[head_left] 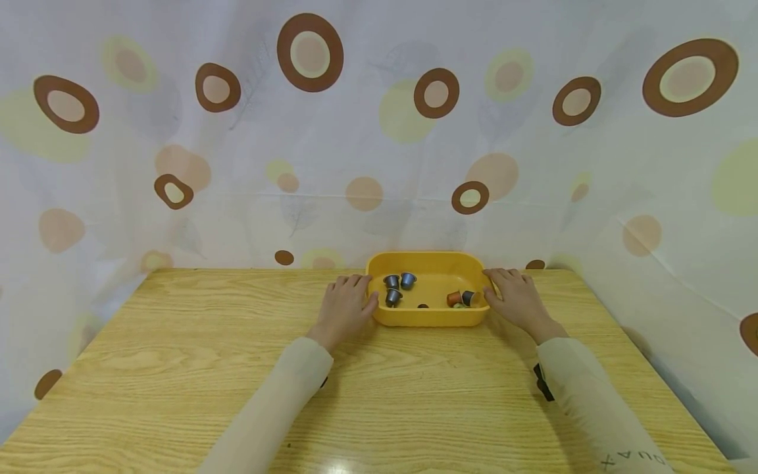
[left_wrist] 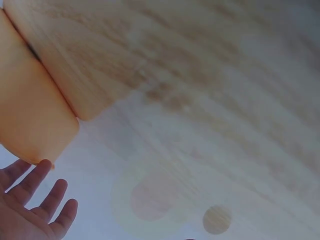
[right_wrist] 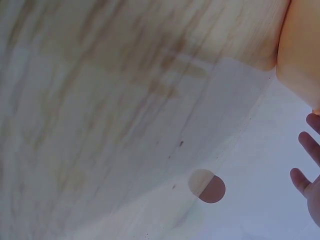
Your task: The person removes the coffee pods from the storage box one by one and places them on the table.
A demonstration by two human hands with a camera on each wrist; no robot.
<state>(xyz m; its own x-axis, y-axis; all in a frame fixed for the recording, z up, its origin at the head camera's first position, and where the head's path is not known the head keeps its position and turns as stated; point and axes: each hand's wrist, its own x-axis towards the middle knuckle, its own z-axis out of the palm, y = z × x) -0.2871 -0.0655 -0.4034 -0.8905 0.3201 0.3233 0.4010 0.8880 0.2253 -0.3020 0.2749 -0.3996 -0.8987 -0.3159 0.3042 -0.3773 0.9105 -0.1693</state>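
Observation:
In the head view a yellow tray (head_left: 428,318) sits at the table's far edge. Three grey and blue capsules, one of them blue (head_left: 408,281), lie in its left part. An orange capsule (head_left: 453,298), a dark one (head_left: 467,298) and a partly hidden greenish one are at its right; a small dark one (head_left: 423,306) shows by the front wall. My left hand (head_left: 345,311) touches the tray's left end, fingers spread, as the left wrist view shows of the hand (left_wrist: 37,205) and tray (left_wrist: 40,100). My right hand (head_left: 521,304) rests at the right end, fingers extended.
The wooden table (head_left: 177,355) extends to both sides and in front of the tray. A pale curtain (head_left: 367,131) with round brown, green and peach shapes hangs behind the table and along its sides.

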